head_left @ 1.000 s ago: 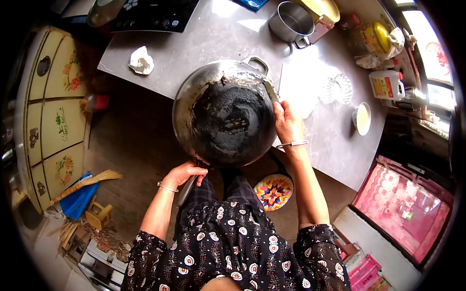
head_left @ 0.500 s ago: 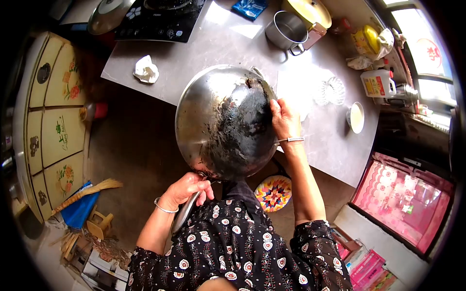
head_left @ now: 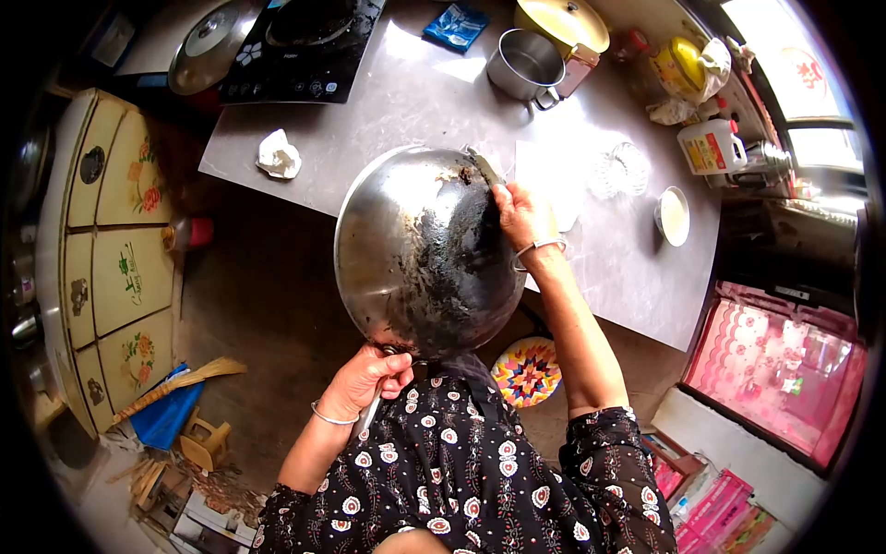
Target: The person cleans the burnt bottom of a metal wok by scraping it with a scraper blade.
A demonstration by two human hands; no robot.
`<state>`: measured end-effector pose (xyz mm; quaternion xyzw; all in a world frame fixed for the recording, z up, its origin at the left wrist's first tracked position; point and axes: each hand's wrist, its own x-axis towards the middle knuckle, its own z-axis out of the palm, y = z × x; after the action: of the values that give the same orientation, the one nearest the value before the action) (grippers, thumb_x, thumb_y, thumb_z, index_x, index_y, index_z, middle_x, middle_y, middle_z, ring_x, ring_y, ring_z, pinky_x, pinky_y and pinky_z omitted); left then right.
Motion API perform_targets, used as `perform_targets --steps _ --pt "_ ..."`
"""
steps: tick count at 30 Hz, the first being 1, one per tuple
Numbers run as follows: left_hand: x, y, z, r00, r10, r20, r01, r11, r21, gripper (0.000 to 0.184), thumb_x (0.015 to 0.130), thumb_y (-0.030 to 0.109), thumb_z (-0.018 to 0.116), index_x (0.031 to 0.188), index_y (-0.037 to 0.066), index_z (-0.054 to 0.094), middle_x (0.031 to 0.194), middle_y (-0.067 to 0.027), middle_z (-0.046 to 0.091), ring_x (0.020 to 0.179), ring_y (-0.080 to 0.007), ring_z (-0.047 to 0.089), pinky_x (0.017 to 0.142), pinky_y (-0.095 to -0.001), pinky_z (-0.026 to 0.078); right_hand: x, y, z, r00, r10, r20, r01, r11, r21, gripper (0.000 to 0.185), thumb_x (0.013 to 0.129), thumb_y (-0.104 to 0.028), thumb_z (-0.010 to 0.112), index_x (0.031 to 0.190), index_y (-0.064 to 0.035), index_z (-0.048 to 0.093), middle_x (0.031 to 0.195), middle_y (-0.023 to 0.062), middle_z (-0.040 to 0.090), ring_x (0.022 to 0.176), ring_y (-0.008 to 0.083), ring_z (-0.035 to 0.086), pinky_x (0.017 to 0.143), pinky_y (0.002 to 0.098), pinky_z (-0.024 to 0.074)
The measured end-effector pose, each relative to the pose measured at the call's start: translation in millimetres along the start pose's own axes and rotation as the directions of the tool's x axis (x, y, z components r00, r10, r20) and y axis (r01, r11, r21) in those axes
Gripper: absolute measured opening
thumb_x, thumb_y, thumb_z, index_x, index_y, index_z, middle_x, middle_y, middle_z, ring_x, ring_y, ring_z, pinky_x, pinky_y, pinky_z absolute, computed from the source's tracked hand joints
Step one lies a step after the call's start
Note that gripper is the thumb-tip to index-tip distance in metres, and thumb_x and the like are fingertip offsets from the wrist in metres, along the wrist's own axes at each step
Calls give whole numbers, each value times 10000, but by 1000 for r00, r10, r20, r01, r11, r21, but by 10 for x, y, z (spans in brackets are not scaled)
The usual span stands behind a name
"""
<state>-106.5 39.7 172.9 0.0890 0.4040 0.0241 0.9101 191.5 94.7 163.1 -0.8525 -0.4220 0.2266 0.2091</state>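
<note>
A steel wok is held up in front of my body, its round underside facing me. Black soot covers the right part of the underside. My left hand is closed around the wok's long handle at the lower edge. My right hand grips the rim at the upper right, thumb on the outside, its other fingers mostly hidden. The inside of the wok faces away and cannot be seen.
On the grey counter are an induction cooker, crumpled white tissue, a grey pot, a glass dish and a small bowl. A patterned round stool stands below. Left are a cabinet and broom.
The wok has turned and tilted slightly, and my right hand has moved a little left with its rim. Both hands keep their hold. The whole view has shifted slightly.
</note>
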Motion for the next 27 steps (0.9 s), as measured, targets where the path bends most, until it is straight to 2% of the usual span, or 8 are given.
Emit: perform_targets --steps 4,7,10,13,16,19,25,27 --pt "57 -74 8 997 13 -83 -4 995 104 178 821 155 700 882 98 543 581 -1 475 417 -46 359 370 -184 252 -23 -46 7 999 -36 17 36 999 3 275 888 -333 555 850 -66 615 775 202 631 783 404 609 701 461 479" --pt "85 -86 77 991 39 -129 -22 991 133 158 811 95 697 843 82 543 551 24 444 392 -36 334 350 -184 225 -9 35 113 988 -140 -72 141 990 9 281 905 -275 572 794 -19 604 646 189 571 573 305 553 585 369 447" --pt "123 -135 97 989 57 -135 -36 987 156 153 798 74 703 819 73 552 551 33 442 395 -29 335 344 -181 223 -45 23 63 990 -133 -39 135 990 29 279 907 -261 571 772 -18 589 630 183 559 553 296 528 579 369 441" --pt "132 -158 119 988 62 -144 -39 987 156 155 777 73 721 797 74 567 541 44 438 390 -23 328 332 -178 219 -85 -3 30 997 -58 50 55 997 54 288 894 -329 552 798 -59 580 734 201 615 760 404 602 674 458 470" --pt "123 -177 122 986 73 -152 -49 986 158 147 773 58 716 783 73 570 527 49 426 389 -23 317 335 -181 209 -153 -61 22 996 -84 35 80 992 101 310 914 -269 567 742 -11 563 564 176 496 512 270 487 564 366 430" --pt "147 -205 109 984 78 -162 -53 987 154 145 771 48 713 769 72 569 518 52 416 388 -25 308 339 -185 200 -180 -103 -33 995 -34 98 29 998 50 283 897 -333 552 791 -72 576 705 196 604 739 394 605 651 454 464" --pt "154 -174 126 980 81 -182 -52 986 160 131 779 30 696 771 63 570 519 45 417 388 -33 316 341 -192 203 -369 -249 32 985 -62 162 66 998 -22 296 907 -372 522 819 -93 567 687 178 619 716 402 611 628 472 477" --pt "198 -191 59 985 74 -153 -51 988 148 110 790 16 681 799 50 576 528 33 430 394 -38 338 346 -193 223 -575 -489 -26 955 -235 179 254 963 -89 299 908 -386 510 828 -101 553 666 197 616 670 410 612 607 494 483"
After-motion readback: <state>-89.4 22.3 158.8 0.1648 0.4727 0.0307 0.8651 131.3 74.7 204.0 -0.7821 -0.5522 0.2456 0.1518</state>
